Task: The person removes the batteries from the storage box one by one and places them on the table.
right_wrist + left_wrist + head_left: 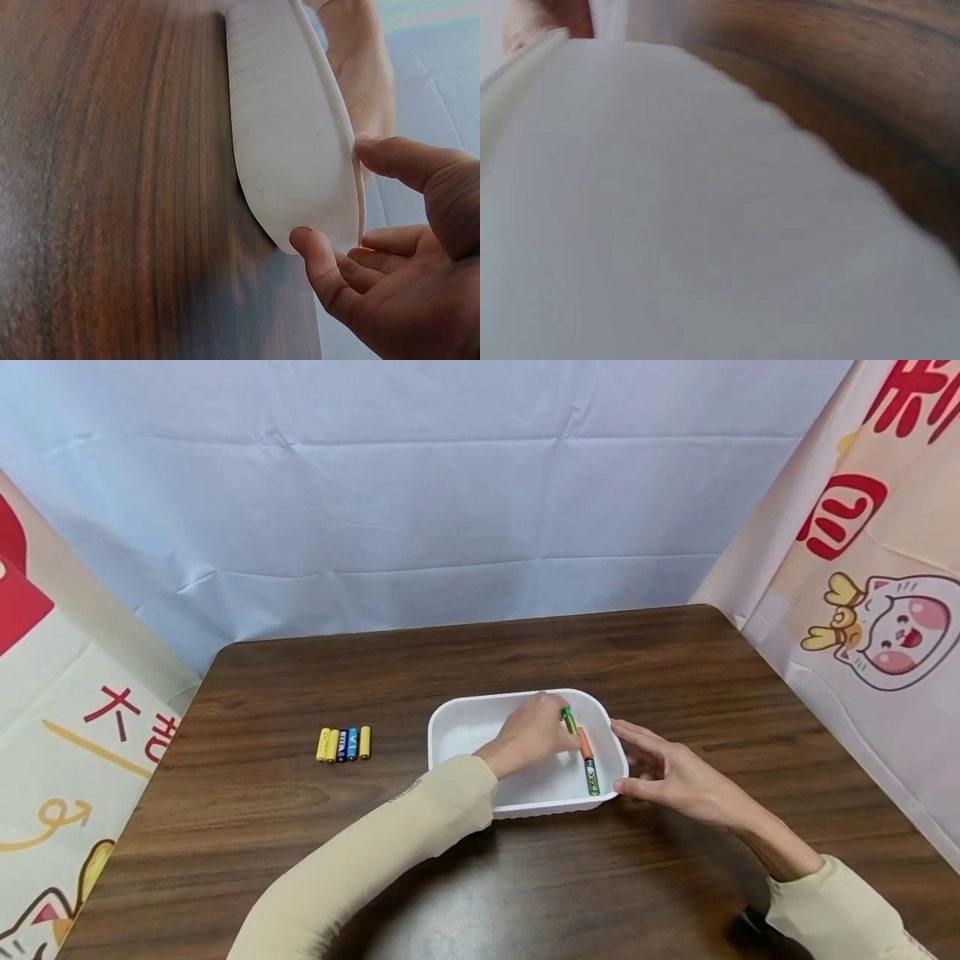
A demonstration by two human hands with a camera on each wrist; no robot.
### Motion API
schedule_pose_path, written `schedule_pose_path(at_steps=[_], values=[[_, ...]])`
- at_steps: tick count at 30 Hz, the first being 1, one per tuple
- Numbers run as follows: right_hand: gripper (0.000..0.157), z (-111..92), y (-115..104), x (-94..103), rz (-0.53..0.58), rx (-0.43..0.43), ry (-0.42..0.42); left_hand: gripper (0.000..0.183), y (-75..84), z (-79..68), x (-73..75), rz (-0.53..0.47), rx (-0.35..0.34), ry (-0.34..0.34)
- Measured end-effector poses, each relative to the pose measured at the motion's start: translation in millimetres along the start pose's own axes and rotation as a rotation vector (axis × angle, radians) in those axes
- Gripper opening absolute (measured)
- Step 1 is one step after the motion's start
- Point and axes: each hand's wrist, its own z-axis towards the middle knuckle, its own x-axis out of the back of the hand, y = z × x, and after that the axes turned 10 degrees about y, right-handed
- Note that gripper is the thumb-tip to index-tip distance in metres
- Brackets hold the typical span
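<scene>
A white plastic basin (465,714) stands on the table. My left hand (532,735) reaches down into it with bent fingers, pinching a green battery (568,720) by the right inner wall. Below that battery, an orange battery (586,743) and another green one (592,777) lie end to end along the same wall. At the basin's right end, my right hand (675,777) holds the outside, thumb and fingers spread across it. The right wrist view shows its fingertips (304,238) against the basin's outer wall (292,135). In the left wrist view, the basin's side hides my left hand's fingers.
Left of the basin, a row of several batteries (342,746), yellow and blue, lies on the brown wooden table (300,835). A pale cloth (420,502) hangs behind the table, with printed cloths (892,635) at both sides.
</scene>
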Motion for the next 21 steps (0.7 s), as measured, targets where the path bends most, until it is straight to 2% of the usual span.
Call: schedule_pose_path(at_steps=[4,7,15,21], values=[[0.079,0.5,-0.5,0.3,-0.004,-0.009,-0.005,0.044,0.4,-5.0,20.7,0.004,-0.005,0.035],[0.079,1.1,-0.9,0.6,-0.011,-0.012,-0.004,0.053,-0.4,-10.8,35.5,-0.026,0.016,0.045],[0.081,-0.2,-2.0,0.5,-0.023,-0.029,0.006,0.043,-8.2,-27.8,62.7,-0.083,0.006,0.031],[0.081,0.0,-2.1,-0.2,-0.006,-0.022,0.01,0.047,-24.0,-45.4,97.5,-0.16,-0.019,0.058]])
